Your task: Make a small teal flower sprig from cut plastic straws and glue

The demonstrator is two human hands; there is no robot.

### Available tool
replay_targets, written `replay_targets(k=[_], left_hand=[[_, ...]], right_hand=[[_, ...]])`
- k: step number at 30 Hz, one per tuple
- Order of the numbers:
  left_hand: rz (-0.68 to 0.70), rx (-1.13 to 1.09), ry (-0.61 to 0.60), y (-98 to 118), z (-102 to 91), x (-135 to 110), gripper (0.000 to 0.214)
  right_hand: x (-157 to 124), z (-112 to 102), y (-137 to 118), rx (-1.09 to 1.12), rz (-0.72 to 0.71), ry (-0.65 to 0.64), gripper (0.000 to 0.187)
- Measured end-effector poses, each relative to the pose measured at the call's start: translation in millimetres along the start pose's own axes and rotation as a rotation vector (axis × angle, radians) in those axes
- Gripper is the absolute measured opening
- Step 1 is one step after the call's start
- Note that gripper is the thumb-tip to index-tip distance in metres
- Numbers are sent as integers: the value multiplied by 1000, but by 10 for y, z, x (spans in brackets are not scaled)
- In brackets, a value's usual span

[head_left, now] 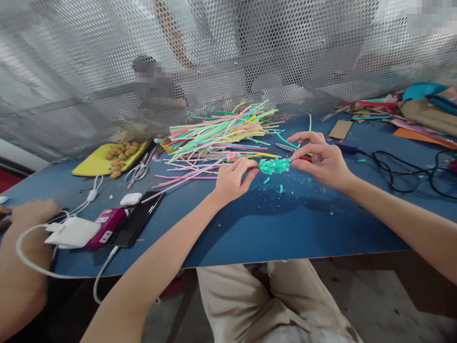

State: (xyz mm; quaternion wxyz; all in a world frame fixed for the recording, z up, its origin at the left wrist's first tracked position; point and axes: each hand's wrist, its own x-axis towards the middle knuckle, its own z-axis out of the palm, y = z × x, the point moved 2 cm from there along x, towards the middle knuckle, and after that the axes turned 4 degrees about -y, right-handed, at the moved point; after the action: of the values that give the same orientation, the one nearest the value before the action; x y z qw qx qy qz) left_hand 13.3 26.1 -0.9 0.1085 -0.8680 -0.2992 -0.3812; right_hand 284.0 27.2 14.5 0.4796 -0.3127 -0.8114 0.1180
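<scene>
Both my hands meet over the blue table (pixel 285 224). My right hand (pixel 321 159) pinches one end of a small teal bundle of cut straw pieces (pixel 274 165), with a red-handled tool partly hidden under its fingers. My left hand (pixel 233 178) is closed in a pinch, its fingertips touching the bundle's other end. A few teal offcuts (pixel 266 180) lie on the table just below the bundle. Behind my hands sprawls a heap of long coloured straws (pixel 217 136).
At the left lie a yellow tray with peanuts (pixel 119 155), scissors (pixel 137 171), a black phone (pixel 137 221), a pink power bank, a white charger (pixel 73 232) and another person's arm (pixel 21 247). Black cable (pixel 407 174) and paper scraps are on the right. A perforated metal screen stands behind.
</scene>
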Motion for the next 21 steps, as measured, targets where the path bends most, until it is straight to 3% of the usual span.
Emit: replay_targets(k=[4,7,10,14,17,21], left_hand=[[4,-21,24,1,-13,3,15],[14,-88,-10,5,-34,9,13],[37,-213,-208,19,-30,9,14],[82,-366,-525,67,1,13,22],[112,-403,-678,83,15,26,24],[128,-391,-758,36,10,30,21]], right_hand=[[13,7,61,158,40,70,7],[36,10,154,346,115,223,9],[61,-17,248,481,173,377,10],[81,-77,341,504,274,453,17],[77,-83,360,448,260,434,19],[46,1,342,462,250,314,21]])
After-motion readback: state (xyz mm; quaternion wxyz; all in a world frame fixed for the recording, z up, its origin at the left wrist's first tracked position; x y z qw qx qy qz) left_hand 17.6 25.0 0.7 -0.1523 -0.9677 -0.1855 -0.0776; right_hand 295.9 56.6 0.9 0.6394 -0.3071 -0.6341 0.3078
